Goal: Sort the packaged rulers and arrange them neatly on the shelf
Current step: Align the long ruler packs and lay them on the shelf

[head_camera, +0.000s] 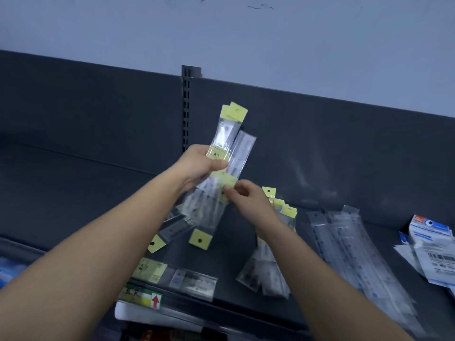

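The bundle of packaged rulers (229, 143) is held up above the shelf (73, 193). It is fanned, with some yellow headers pointing up and at least one hanging down, so it likely needs squaring before it is set down. The left grip (202, 166) wraps round the bundle's middle to steady it. The right grip (246, 203) pinches a single packet (227, 182) by its yellow header, probably to draw or turn it into line. Loose packets (170, 232) lie on the shelf beneath. To the right are a leaning stack (268, 274) and then long clear packets (357, 254), apparently grouped by kind. Blue-and-white boxes (430, 242) sit at the far right.
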Available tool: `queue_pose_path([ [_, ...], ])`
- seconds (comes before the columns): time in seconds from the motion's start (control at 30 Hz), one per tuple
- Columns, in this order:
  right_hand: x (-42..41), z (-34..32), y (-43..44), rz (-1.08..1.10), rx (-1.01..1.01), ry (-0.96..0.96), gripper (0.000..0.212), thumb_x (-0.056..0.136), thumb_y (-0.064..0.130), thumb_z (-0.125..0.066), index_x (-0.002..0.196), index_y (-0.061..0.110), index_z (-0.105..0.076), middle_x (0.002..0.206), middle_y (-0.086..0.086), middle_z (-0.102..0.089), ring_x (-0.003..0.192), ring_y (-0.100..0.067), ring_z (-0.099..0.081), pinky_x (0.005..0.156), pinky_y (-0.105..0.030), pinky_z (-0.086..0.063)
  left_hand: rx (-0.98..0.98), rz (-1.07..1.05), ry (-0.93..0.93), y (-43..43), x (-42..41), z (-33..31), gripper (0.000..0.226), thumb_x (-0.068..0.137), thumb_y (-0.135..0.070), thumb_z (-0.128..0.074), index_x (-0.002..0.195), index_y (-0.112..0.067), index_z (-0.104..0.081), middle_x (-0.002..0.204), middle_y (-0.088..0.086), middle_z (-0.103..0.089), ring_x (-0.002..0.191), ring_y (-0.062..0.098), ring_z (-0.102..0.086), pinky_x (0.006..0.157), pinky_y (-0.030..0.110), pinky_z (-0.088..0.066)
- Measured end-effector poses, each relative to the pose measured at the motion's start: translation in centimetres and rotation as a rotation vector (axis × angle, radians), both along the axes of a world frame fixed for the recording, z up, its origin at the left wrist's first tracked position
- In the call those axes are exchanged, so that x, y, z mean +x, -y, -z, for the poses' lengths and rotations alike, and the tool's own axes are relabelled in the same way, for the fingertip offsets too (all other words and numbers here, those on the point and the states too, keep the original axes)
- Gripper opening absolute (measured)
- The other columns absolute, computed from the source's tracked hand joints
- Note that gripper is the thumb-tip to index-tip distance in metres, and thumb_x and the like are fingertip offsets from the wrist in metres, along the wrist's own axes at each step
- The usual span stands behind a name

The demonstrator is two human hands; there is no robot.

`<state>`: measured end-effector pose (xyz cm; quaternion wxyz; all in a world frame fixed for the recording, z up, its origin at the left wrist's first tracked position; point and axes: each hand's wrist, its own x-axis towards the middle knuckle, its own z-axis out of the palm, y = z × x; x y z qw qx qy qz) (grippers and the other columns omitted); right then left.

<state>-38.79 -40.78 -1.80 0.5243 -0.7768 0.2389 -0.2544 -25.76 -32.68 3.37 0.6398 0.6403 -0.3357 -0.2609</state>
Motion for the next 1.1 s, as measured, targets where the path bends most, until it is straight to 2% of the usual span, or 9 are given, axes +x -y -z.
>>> queue_pose_path([
  [0.1,0.4,-0.8,-0.3,0.032,0.098,0.127,0.011,0.093,0.015,-0.062,0.085,0.022,-0.065,0.075,0.010,-0.068,0.076,-0.011,-0.065,0.071,-0.031,-0.053,-0.051,0.003,-0.081,0.1,-0.5,-0.3,0.009,0.089,0.000,-0.062,0.085,-0.008,-0.065,0.073,0.001,-0.071,0.066,0.013,-0.067,0.065,0.026,-0.055],
  [0.3,0.3,-1.3,0.4,0.129,0.248,0.227,0.008,0.093,0.010,-0.060,0.095,0.010,-0.068,0.093,-0.004,-0.075,0.088,-0.022,-0.070,0.082,-0.039,-0.055,-0.097,-0.056,-0.279,-0.3,-0.6,0.3,0.015,0.093,0.002,-0.054,0.100,-0.004,-0.066,0.086,0.008,-0.073,0.071,0.017,-0.072,0.055,0.030,-0.057],
  [0.47,-0.4,-1.8,1.2,0.265,0.003,0.360,0.038,0.086,0.011,-0.067,0.059,0.009,-0.040,0.058,-0.002,-0.030,0.059,-0.018,-0.030,0.059,-0.032,-0.030,-0.068,-0.107,-0.317,-0.6,-0.7,0.3,0.019,0.091,0.007,-0.054,0.104,-0.001,-0.065,0.089,0.012,-0.072,0.078,0.022,-0.070,0.059,0.034,-0.060],
  [0.57,-0.8,-2.5,1.3,0.289,-0.174,0.452,0.047,0.087,0.011,-0.065,0.048,0.023,-0.042,0.049,0.007,-0.031,0.052,-0.013,-0.028,0.053,-0.028,-0.028,-0.051,-0.122,-0.339,-0.6,-0.8,0.4,0.017,0.089,0.009,-0.056,0.098,-0.002,-0.065,0.091,0.014,-0.072,0.079,0.024,-0.071,0.061,0.035,-0.061],
  [0.63,-1.1,-2.8,0.8,0.262,-0.247,0.447,0.034,0.090,0.008,-0.062,0.073,0.036,-0.071,0.062,0.010,-0.061,0.053,-0.002,-0.046,0.056,-0.021,-0.042,-0.030,-0.142,-0.333,-0.5,-0.9,0.5,0.016,0.089,0.008,-0.056,0.098,-0.002,-0.065,0.095,0.016,-0.072,0.083,0.026,-0.071,0.064,0.038,-0.061],
  [0.67,-1.2,-2.8,0.6,0.237,-0.284,0.414,0.028,0.091,0.004,-0.059,0.095,0.027,-0.076,0.082,0.007,-0.072,0.060,0.003,-0.054,0.061,-0.015,-0.046,-0.023,-0.152,-0.332,-0.5,-0.9,0.6,0.016,0.089,0.008,-0.056,0.097,-0.003,-0.065,0.096,0.016,-0.072,0.084,0.026,-0.071,0.065,0.039,-0.060],
  [0.8,-1.5,-2.3,0.2,0.142,-0.314,0.285,0.035,0.094,-0.002,-0.046,0.119,0.011,-0.068,0.117,0.003,-0.068,0.079,0.002,-0.065,0.067,-0.009,-0.050,-0.022,-0.163,-0.347,-0.5,-1.0,0.5,0.015,0.088,0.009,-0.057,0.096,-0.001,-0.064,0.096,0.018,-0.072,0.082,0.029,-0.071,0.066,0.042,-0.060],
  [0.93,-1.4,-2.1,-0.1,0.121,-0.270,0.285,0.029,0.093,0.004,-0.054,0.117,0.011,-0.069,0.111,0.007,-0.070,0.085,0.010,-0.064,0.076,-0.008,-0.051,-0.043,-0.146,-0.332,-0.6,-1.6,0.2,0.017,0.087,0.010,-0.058,0.097,-0.001,-0.065,0.092,0.017,-0.072,0.080,0.028,-0.071,0.066,0.040,-0.060],
  [1.1,-1.3,-2.2,0.0,0.132,-0.250,0.294,0.030,0.090,0.002,-0.061,0.116,0.014,-0.070,0.082,0.018,-0.066,0.071,0.004,-0.061,0.073,-0.012,-0.049,-0.035,-0.143,-0.281,-0.6,-2.3,0.1,0.018,0.086,0.008,-0.061,0.102,0.000,-0.066,0.101,0.018,-0.071,0.094,0.033,-0.069,0.085,0.051,-0.055],
])
